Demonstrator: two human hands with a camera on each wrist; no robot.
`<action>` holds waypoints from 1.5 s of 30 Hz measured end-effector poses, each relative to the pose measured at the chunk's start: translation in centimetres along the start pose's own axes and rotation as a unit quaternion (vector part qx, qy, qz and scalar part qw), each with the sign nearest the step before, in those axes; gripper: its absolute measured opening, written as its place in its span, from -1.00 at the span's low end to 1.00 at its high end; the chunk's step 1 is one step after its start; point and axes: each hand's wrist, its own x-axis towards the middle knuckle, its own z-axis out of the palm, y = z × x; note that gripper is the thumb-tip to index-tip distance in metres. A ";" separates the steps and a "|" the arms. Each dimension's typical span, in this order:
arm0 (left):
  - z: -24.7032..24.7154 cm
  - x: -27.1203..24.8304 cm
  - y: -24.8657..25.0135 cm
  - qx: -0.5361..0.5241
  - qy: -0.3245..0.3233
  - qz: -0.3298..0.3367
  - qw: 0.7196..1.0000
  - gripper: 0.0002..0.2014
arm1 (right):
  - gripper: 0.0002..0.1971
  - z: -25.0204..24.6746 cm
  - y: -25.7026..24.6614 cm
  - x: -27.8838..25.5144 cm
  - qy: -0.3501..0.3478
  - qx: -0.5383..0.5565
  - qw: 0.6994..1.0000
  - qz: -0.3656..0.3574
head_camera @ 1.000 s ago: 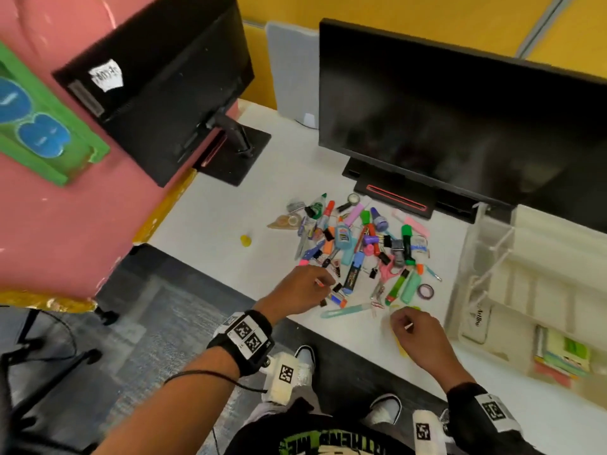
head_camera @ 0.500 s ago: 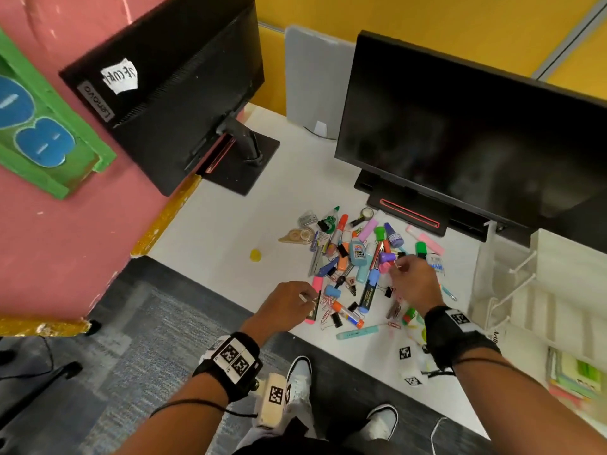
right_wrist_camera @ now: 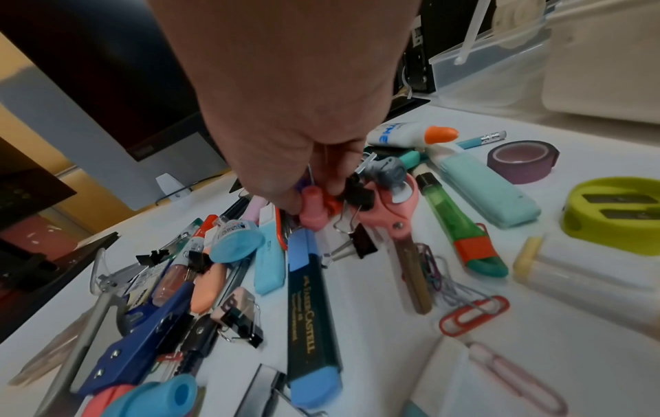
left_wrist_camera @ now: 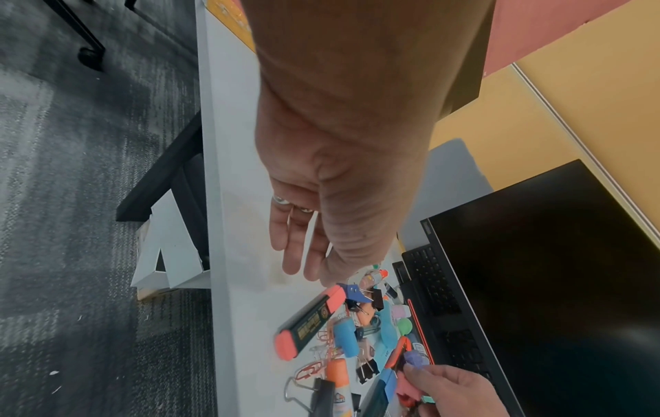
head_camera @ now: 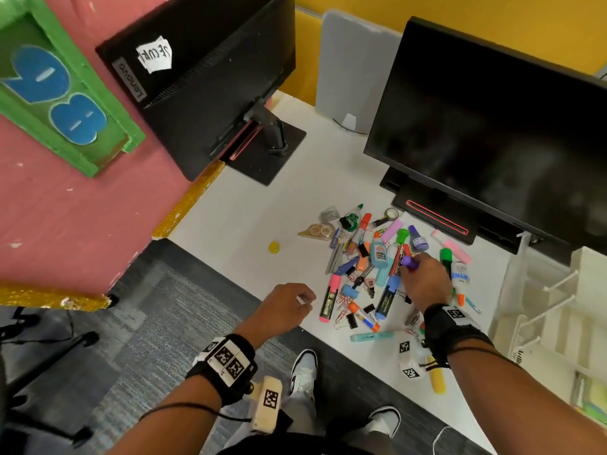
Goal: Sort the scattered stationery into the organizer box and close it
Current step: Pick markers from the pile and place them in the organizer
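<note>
Stationery (head_camera: pixel 377 267) is lying heaped on the desk (head_camera: pixel 236 221), well apart from the organizer box (head_camera: pixel 558 310), which is showing bare dividers. The right hand (head_camera: pixel 425 282) is pinching a purple cap (head_camera: pixel 409 261); tangled binder clips (right_wrist_camera: pixel 357 194) risk dragging along. The left hand (head_camera: pixel 282 310) is hanging loose, holding nothing.

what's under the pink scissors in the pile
In the right wrist view, the pink scissors lie over a black binder clip, and their blades cross coloured paper clips. Whatever sits beneath the handles is covered by the right hand.
</note>
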 end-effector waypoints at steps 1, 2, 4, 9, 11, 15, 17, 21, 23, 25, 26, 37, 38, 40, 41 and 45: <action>0.0 0.2 0.0 0.000 -0.001 -0.002 1.000 -0.82 | -0.81 -0.1 0.1 -0.1 0.005 -0.003 1.000 -0.002; 0.1 0.3 0.1 0.001 -0.004 -0.003 1.000 -0.82 | -0.81 -0.1 0.3 -0.1 0.009 -0.002 1.000 -0.006; 0.3 0.8 0.2 0.010 -0.009 -0.002 1.000 -0.82 | -0.81 -0.2 0.5 -0.3 0.006 0.007 1.000 -0.026; 1.1 2.8 0.5 0.038 0.049 -0.005 0.998 -0.86 | -0.83 -0.4 0.9 -0.9 -0.048 0.030 0.995 -0.083; 1.4 4.1 1.4 0.042 0.091 -0.022 0.995 -0.88 | -0.85 -0.6 0.8 -1.4 -0.072 0.026 0.993 -0.095; 2.0 7.4 3.6 0.044 0.107 -0.056 0.992 -0.70 | -0.84 -1.2 0.7 -2.1 -0.082 0.088 0.989 -0.087; 2.4 8.7 4.3 0.063 0.104 -0.066 0.990 -0.60 | -0.81 -1.4 0.9 -1.5 -0.052 0.116 0.991 -0.052; 3.2 9.9 5.3 0.126 0.101 -0.076 0.984 -0.43 | -0.82 -1.7 1.6 -0.2 -0.025 0.079 0.996 -0.020; 3.7 10.0 5.5 0.174 0.102 -0.062 0.977 -0.41 | -0.79 -1.6 2.0 0.4 -0.052 0.073 0.996 -0.022; 4.1 10.0 5.8 0.207 0.102 -0.047 0.972 -0.42 | -0.76 -1.2 2.5 1.0 -0.083 0.066 0.994 -0.028; 4.2 10.0 6.1 0.219 0.101 -0.042 0.970 -0.43 | -0.77 -1.0 2.6 1.2 -0.092 0.056 0.994 -0.033; 3.0 10.3 6.0 0.135 0.070 -0.032 0.988 -0.58 | -0.62 -0.4 2.0 1.7 -0.105 0.048 0.993 -0.010; 2.9 10.3 5.9 0.114 0.068 -0.032 0.991 -0.61 | -0.62 -0.4 1.9 1.7 -0.104 0.047 0.993 -0.013; 2.7 10.1 5.7 0.082 0.074 -0.034 0.993 -0.67 | -0.62 -0.6 1.7 1.7 -0.104 0.036 0.994 -0.016; 2.6 10.1 5.7 0.069 0.081 -0.032 0.994 -0.69 | -0.61 -0.7 1.6 1.7 -0.101 0.026 0.994 -0.016; 2.0 9.7 5.5 0.017 0.104 -0.024 0.994 -0.74 | -0.61 -1.3 1.4 1.6 -0.085 0.031 0.996 -0.007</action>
